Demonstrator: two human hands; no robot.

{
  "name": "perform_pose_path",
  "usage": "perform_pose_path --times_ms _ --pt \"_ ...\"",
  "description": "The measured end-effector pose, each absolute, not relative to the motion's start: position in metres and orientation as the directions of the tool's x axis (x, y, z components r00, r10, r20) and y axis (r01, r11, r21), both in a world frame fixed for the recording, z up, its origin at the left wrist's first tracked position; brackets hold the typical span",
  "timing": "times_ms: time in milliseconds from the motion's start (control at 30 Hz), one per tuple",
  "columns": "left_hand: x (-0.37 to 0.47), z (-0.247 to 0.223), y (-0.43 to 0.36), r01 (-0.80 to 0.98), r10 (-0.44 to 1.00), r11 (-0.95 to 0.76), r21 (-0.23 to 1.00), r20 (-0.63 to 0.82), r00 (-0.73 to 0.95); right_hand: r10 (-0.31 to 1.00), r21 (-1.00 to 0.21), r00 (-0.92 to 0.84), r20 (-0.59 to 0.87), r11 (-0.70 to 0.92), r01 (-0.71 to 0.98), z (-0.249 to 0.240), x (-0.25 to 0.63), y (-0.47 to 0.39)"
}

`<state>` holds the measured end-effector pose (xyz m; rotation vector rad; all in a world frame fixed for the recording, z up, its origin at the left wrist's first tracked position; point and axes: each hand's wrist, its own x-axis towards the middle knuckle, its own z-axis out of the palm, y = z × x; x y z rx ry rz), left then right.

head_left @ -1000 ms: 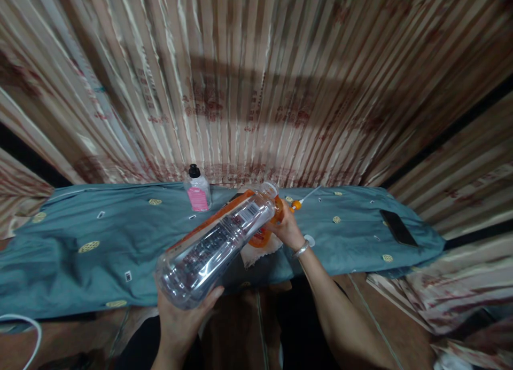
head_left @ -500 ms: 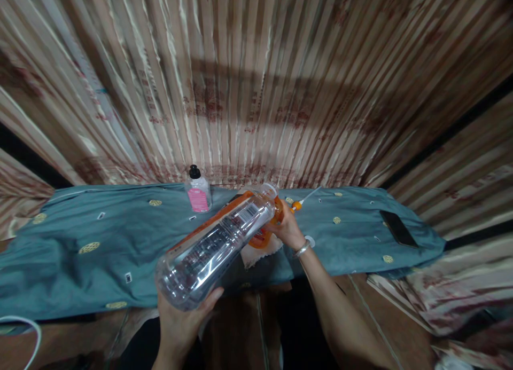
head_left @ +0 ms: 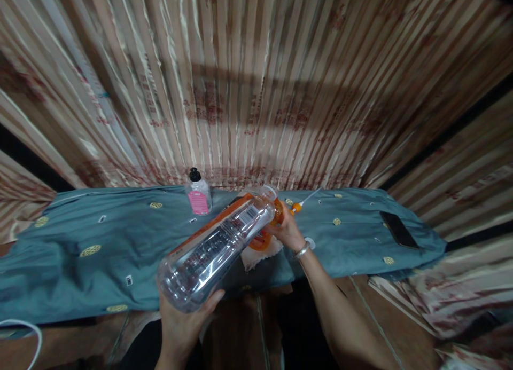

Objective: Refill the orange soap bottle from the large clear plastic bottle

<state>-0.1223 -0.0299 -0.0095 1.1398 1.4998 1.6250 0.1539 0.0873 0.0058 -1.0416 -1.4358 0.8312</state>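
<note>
- Currently, the left hand [head_left: 182, 324] is cupping the base of a large clear bottle [head_left: 216, 252], its fingers curling round the underside and the thumb lying along the near side.
- That clear bottle is slanting across the middle, above a teal patterned cover [head_left: 132, 236], its uncapped mouth pointing away and to the right.
- Meanwhile, the right hand [head_left: 287, 228] is wrapping closely round the neck of an orange bottle [head_left: 260, 242], which is standing partly hidden behind the clear one; whether these fingers are also touching the clear bottle, I cannot tell.
- Beneath the orange bottle, a pale wipe [head_left: 256, 260] is lying spread out.
- Just beyond the right hand, an orange pump top [head_left: 296, 207] with a whitish tube is resting on the cover.
- A pink-labelled bottle [head_left: 199, 200] with a black cap is standing upright to the left.
- Farther right, a dark phone [head_left: 398, 229] is lying flat.
</note>
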Motion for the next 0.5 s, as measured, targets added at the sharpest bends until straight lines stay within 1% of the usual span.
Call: perform_pose_path --times_ms 100,200,300,400,500 --pt "-0.128 -0.019 -0.027 0.049 0.925 -0.117 0.992 0.126 -0.358 0.924 -0.909 0.018 0.383 0.373 0.185 0.005 0.154 0.087" --pt "-0.13 -0.025 -0.027 0.053 0.922 -0.102 0.993 0.114 -0.37 0.925 -0.902 0.022 0.38 0.365 0.23 0.005 0.155 0.086" --pt "-0.129 -0.026 -0.029 0.041 0.918 -0.095 0.995 0.103 -0.383 0.928 -0.909 0.018 0.372 0.36 0.21 0.005 0.154 0.085" --pt "-0.127 -0.022 -0.031 0.031 0.929 -0.084 0.996 0.089 -0.358 0.927 -0.911 0.001 0.375 0.369 0.182 0.007 0.154 0.086" --pt "-0.122 -0.019 -0.032 0.058 0.924 -0.103 0.993 0.117 -0.364 0.93 -0.918 -0.008 0.369 0.365 0.153 0.008 0.153 0.086"
